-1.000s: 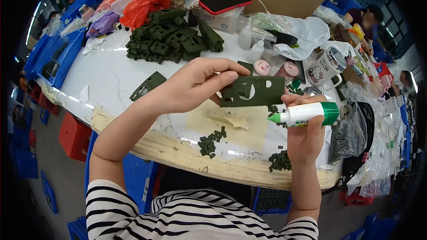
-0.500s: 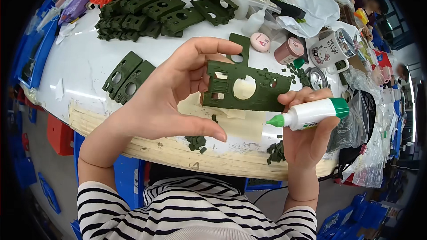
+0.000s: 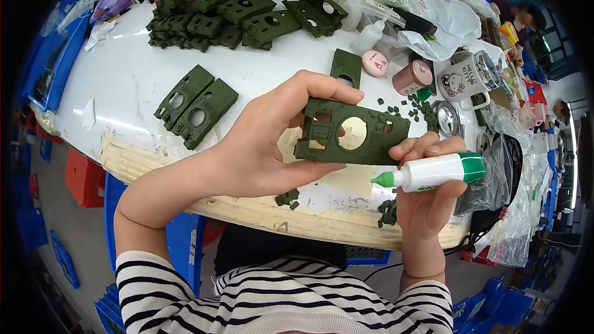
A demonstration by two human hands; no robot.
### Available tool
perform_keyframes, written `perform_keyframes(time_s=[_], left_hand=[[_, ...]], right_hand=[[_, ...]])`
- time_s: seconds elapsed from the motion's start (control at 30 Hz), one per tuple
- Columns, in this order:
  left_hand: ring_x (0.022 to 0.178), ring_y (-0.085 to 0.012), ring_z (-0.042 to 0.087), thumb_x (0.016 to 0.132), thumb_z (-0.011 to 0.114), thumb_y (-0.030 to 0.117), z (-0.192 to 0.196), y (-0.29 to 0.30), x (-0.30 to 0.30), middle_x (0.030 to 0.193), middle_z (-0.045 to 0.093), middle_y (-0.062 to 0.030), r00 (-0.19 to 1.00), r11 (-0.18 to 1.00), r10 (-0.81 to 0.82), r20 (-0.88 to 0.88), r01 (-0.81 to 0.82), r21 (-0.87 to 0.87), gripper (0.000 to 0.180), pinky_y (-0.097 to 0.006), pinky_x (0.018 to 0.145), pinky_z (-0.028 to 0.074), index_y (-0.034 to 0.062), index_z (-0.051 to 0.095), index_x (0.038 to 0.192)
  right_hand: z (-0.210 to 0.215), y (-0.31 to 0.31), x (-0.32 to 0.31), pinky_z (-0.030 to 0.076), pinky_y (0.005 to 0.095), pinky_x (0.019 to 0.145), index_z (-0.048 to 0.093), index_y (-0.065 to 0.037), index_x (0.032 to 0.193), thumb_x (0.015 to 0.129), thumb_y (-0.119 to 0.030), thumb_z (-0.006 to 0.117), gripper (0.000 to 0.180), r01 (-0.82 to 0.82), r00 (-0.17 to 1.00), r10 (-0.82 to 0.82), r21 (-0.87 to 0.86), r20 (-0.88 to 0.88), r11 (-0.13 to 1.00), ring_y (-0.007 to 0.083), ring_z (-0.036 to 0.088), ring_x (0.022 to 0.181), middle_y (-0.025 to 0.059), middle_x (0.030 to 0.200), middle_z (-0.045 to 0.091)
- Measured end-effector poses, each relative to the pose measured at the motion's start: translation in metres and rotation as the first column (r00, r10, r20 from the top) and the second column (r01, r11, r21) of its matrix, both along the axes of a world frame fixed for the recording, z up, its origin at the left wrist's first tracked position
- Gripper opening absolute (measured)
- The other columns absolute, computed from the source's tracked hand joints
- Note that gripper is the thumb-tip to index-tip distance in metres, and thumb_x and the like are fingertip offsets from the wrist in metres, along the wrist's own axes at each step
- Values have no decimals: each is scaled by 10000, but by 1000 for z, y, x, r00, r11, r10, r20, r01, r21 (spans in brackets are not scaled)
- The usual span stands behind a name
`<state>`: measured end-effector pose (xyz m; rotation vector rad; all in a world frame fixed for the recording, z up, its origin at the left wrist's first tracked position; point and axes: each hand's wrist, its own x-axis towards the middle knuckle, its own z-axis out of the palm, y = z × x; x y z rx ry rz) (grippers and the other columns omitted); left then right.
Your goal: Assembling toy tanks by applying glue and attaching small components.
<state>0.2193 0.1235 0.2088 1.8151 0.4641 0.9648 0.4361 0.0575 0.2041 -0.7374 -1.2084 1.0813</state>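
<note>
We see the white bench (image 3: 124,80) spread across the upper part of the view, its near edge a pale wooden strip. At its far side lies a heap of dark green plastic parts (image 3: 216,9), and nearer to us two flat green plates with round holes (image 3: 195,106) lie side by side, touching, well apart from the hands. To the right stand a white mug with a cartoon print (image 3: 467,77), a small pink-brown jar (image 3: 413,77) and a pink egg-shaped thing (image 3: 374,62), with crumpled clear bags beyond them.

Over the near edge of the bench our left hand (image 3: 260,148) holds up a green plate with a round hole (image 3: 349,132). Its fingers are closed on the plate's left end: the index finger curls over the top edge, the thumb runs under the lower edge, and the rest of the plate juts out to the right, free of the fingers.

Our right hand (image 3: 427,195) grips a white glue bottle with a green cap end (image 3: 433,172), fingers wrapped over it and thumb below. The bottle lies level, its green nozzle pointing left, just beneath the plate's lower right corner; we cannot tell whether it touches.

Small green scraps (image 3: 288,198) lie on the bench below the plate.
</note>
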Motion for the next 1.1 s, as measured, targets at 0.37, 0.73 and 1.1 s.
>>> perform_keyframes(time_s=[0.37, 0.73, 1.1], left_hand=[[975, -165, 584, 671, 725, -86, 4, 2, -1, 1220, 509, -144, 998, 978, -54, 39, 60, -198, 619, -292, 830, 499, 33, 405, 1186], [981, -151, 580, 680, 713, -100, -6, -3, 9, 1264, 478, -134, 996, 961, -90, 17, 91, -260, 602, -291, 865, 496, 19, 409, 1186], [965, -141, 581, 675, 717, -100, -11, -1, 8, 1253, 492, -144, 998, 978, -66, -3, 64, -201, 603, -283, 856, 503, 24, 412, 1180]], right_hand=[[6, 9, 18, 302, 578, 1024, 435, -77, 1024, 831, -524, 539, 497, 148, 979, -134, 81, -151, 986, 286, 596, 943, 74, 916, 526], [1, 7, 14, 471, 477, 895, 426, -16, 1061, 839, -397, 617, 481, 208, 978, -207, 57, -30, 976, 287, 617, 915, 118, 944, 519], [-1, 8, 11, 462, 483, 916, 403, 7, 1076, 880, -299, 581, 405, 181, 982, -186, 106, 38, 978, 299, 626, 907, 123, 963, 515]])
